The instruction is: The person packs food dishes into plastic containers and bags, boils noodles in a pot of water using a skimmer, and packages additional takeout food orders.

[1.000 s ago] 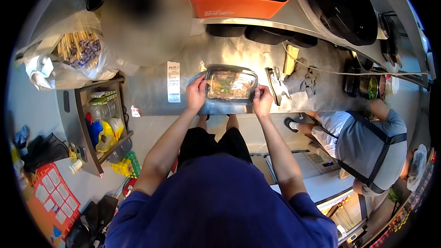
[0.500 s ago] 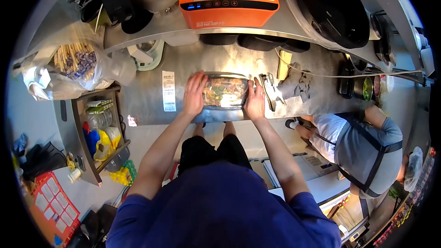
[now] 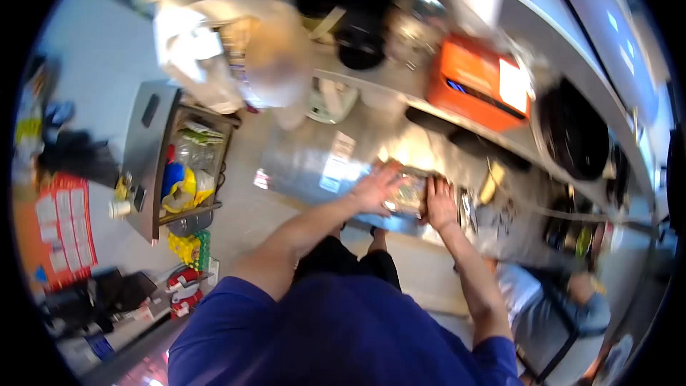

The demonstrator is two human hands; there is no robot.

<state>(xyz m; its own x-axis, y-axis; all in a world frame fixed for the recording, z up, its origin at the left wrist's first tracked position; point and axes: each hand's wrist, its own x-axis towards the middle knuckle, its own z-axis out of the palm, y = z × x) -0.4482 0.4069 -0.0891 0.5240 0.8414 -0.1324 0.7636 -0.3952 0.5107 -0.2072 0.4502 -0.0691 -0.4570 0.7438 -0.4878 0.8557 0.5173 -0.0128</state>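
Observation:
A rectangular takeaway food container (image 3: 409,194) with a shiny clear top and mixed food inside rests on the metal counter, near its front edge. On its left side is my left hand (image 3: 379,184), fingers spread over the edge and corner. My right hand (image 3: 440,204) grips the right side, its fingers pointing away from me. Just right of that hand lies a dark-handled metal tool (image 3: 467,211), too blurred to name. A printed paper slip (image 3: 337,162) lies flat on the counter to the left.
Above the counter's back runs a shelf with an orange device (image 3: 475,89) and a large black bowl (image 3: 575,129). A plastic bag of wooden sticks (image 3: 239,43) is at upper left. Near the tool are a yellow strip (image 3: 492,182) and a grey cloth. A person (image 3: 557,314) is at lower right.
My view has swung left and tilted, so the counter now slants and blurs. Both hands stay at the container; my left fingers have spread further over its edge.

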